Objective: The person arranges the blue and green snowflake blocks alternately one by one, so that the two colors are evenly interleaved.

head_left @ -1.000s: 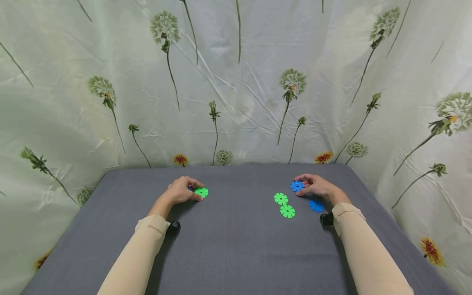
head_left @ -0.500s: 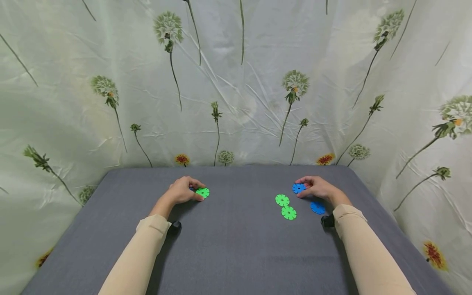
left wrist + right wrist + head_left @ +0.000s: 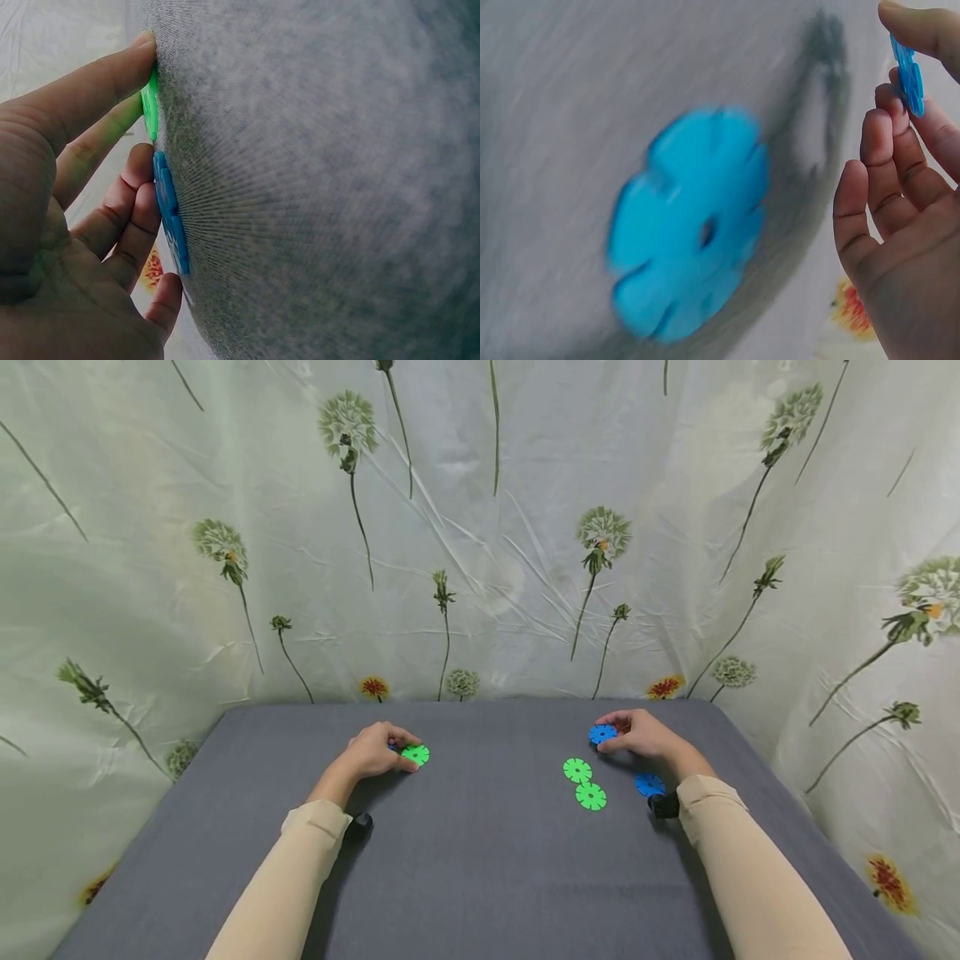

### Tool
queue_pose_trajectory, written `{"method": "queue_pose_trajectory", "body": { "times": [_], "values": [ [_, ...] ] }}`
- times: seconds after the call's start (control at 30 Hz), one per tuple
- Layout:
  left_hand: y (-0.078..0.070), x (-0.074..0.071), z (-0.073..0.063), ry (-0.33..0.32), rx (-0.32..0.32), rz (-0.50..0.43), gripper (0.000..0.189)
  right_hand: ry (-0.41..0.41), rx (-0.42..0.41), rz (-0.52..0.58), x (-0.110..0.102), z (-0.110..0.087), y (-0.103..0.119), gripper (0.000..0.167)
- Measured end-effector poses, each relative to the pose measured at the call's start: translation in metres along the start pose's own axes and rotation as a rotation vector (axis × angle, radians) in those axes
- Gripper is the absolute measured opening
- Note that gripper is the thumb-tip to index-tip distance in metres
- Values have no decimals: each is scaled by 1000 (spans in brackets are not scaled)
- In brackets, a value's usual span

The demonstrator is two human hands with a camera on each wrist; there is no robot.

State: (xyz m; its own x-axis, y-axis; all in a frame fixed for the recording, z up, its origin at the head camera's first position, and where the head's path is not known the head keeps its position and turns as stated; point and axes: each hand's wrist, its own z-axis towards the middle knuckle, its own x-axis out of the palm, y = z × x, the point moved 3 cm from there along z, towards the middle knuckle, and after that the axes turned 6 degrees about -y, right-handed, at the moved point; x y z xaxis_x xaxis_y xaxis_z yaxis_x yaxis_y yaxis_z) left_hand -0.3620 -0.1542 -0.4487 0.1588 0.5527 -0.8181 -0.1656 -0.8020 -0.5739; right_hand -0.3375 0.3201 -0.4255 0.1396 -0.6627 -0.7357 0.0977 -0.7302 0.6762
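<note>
In the head view, my left hand [image 3: 375, 752] is at the table's left side, thumb and index finger pinching a green notched disc [image 3: 416, 755] by its edges, low at the cloth. A blue notched disc [image 3: 171, 214] lies beside the other fingers in the left wrist view, mostly hidden from the head. On the right, my right hand [image 3: 648, 739] holds another blue notched disc [image 3: 602, 734] between thumb and fingertips; it is lifted off the cloth. Below that hand lies a further blue disc [image 3: 694, 225], flat, with a small centre hole.
Two green notched discs [image 3: 577, 770] lie edge to edge left of the right hand. Grey cloth covers the table [image 3: 480, 860]. Behind it hangs a pale curtain [image 3: 495, 552] with dandelion prints. A black wrist camera [image 3: 663, 806] sits under the right cuff.
The blue disc in my right hand has risen off the cloth and shifted slightly left. My left hand stays at the green disc; the head view has drifted a little.
</note>
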Motion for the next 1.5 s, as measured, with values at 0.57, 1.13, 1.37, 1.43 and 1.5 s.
{"method": "queue_pose_trajectory", "body": {
  "times": [0.57,1.13,1.37,1.43,1.5],
  "values": [
    [-1,0,0,-3,7,4,43,61,-144,59,44,28,66,51],
    [-4,0,-3,-8,1,0,42,157,-218,91,102,47,118,53],
    [-5,-1,-3,-12,8,3,43,189,-250,72,126,52,137,53],
    [-5,-1,-4,-13,9,1,43,195,-260,71,132,54,141,53],
    [-5,-2,-4,-14,15,3,44,199,-268,67,138,55,145,52]
  ]
}}
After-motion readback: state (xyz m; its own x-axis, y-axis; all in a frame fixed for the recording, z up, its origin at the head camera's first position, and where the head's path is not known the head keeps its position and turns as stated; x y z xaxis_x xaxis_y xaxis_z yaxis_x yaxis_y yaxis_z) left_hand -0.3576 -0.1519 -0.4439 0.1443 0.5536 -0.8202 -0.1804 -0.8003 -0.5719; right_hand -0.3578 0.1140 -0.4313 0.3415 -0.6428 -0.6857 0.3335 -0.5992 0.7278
